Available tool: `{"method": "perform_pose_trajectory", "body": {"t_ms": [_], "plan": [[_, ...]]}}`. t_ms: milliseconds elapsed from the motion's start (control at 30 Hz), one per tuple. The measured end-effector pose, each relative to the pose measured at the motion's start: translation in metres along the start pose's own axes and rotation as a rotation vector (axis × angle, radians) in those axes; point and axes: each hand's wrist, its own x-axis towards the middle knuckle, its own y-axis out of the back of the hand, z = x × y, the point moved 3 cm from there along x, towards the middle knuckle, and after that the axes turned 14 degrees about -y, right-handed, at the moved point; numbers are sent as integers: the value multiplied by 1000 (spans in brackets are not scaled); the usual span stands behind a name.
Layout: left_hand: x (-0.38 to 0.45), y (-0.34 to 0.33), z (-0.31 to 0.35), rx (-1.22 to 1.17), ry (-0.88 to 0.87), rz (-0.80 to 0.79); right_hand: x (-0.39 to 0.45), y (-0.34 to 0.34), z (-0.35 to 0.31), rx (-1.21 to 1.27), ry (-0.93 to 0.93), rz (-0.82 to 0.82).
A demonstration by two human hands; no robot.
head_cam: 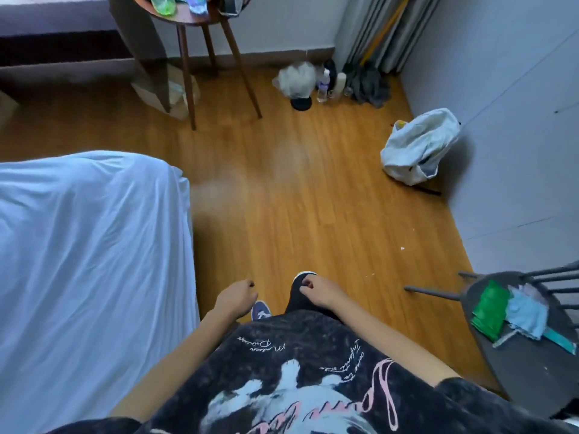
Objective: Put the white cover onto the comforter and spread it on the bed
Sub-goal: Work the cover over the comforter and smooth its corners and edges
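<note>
The bed [78, 261] fills the left side, draped in smooth white fabric that hangs over its corner. I cannot tell whether this fabric is the cover, the comforter or a sheet. My left hand [235, 297] hangs in front of my body just right of the bed's edge, fingers loosely curled, holding nothing. My right hand [319, 292] hangs beside it above my shoes, also loosely curled and empty. Neither hand touches the bed.
Wooden floor [297, 198] stretches ahead. A round side table [200, 23] with clutter stands at the back. Bottles and a mop [366, 83] sit in the far corner. A white bag [419, 145] lies by the right wall. A dark chair [526, 339] with cloths stands at right.
</note>
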Motion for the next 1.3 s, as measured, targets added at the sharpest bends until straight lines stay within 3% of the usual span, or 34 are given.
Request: {"method": "perform_pose_trajectory", "body": {"t_ms": [300, 600, 900, 1133, 1300], "plan": [[125, 157, -39, -122, 198, 162, 145, 155, -179, -221, 155, -49], [217, 305, -47, -340, 363, 340, 223, 311, -368, -496, 321, -40], [293, 407, -145, -566, 488, 351, 301, 356, -540, -672, 341, -77], [312, 538, -230, -717, 579, 532, 318, 384, -702, -708, 420, -75], [320, 591, -279, -851, 673, 590, 325, 372, -820, -905, 530, -111]]}}
